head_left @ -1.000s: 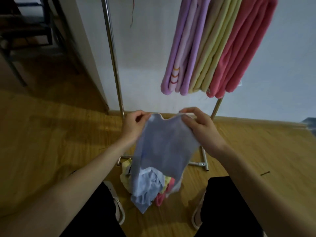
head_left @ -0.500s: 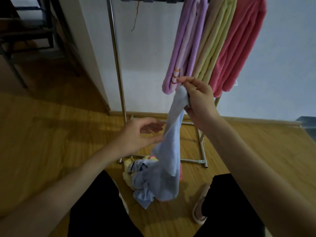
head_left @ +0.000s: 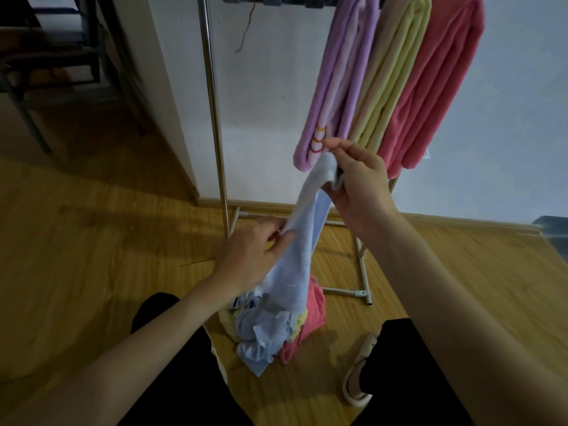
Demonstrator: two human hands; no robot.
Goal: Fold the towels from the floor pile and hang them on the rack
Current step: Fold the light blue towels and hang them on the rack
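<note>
Left hand (head_left: 249,256) newly on towel (head_left: 302,241) (rack (head_left: 212,103) behind)

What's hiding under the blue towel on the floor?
Under the light blue towel peek a pink towel and a pale yellow towel, lying on the wooden floor. Anything deeper in the pile is covered.

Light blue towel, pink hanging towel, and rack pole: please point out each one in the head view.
light blue towel (head_left: 302,241): head view, on the stretched middle between the hands.
pink hanging towel (head_left: 436,87): head view, on its folded front face.
rack pole (head_left: 213,103): head view, on the upright metal tube.
</note>
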